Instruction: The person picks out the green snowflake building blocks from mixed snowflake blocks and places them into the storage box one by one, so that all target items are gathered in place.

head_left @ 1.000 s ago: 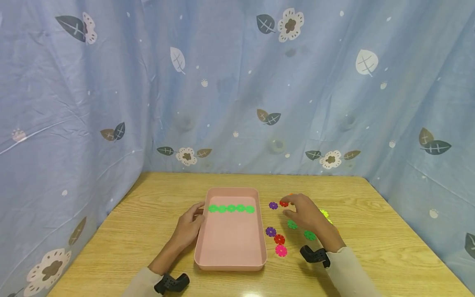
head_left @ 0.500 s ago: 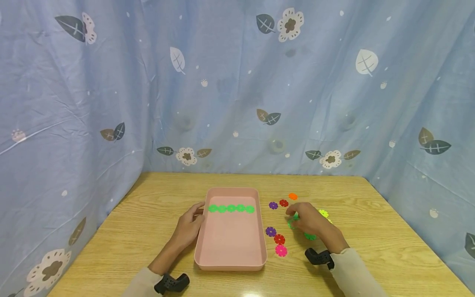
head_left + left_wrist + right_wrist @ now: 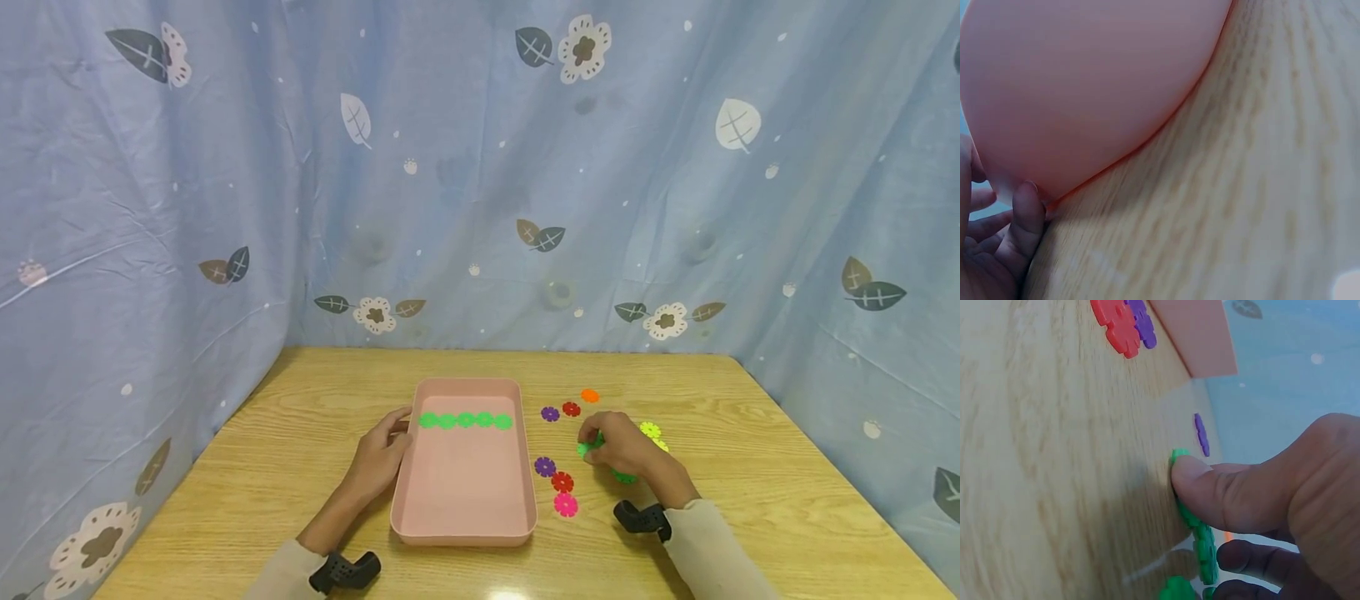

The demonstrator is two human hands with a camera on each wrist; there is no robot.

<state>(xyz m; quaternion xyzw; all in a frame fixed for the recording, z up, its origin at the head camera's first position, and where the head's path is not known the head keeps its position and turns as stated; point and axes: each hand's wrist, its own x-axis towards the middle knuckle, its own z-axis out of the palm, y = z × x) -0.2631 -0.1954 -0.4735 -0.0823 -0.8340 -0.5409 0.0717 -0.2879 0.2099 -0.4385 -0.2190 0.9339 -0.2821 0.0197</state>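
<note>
A pink tray (image 3: 465, 500) lies on the table, with a row of several light green flower-shaped discs (image 3: 467, 420) near its far end. My left hand (image 3: 378, 458) rests against the tray's outer left wall; in the left wrist view its thumb (image 3: 1027, 215) touches the wall low down. To the right of the tray, my right hand (image 3: 618, 442) pinches a green disc (image 3: 583, 450) between thumb and fingers. The right wrist view shows the thumb (image 3: 1204, 481) on that green disc (image 3: 1186, 512), with further green pieces (image 3: 1177, 589) just below.
Between tray and right hand lie a purple disc (image 3: 545, 467), a red disc (image 3: 562, 482) and a pink disc (image 3: 566, 505). Farther back are another purple disc (image 3: 551, 414), a red one (image 3: 572, 409) and an orange one (image 3: 590, 396). Yellow discs (image 3: 651, 430) sit beyond the right hand.
My right hand has drawn back from the far red disc to the green discs and closed its thumb and fingers on one. The left hand and tray have stayed in place.
</note>
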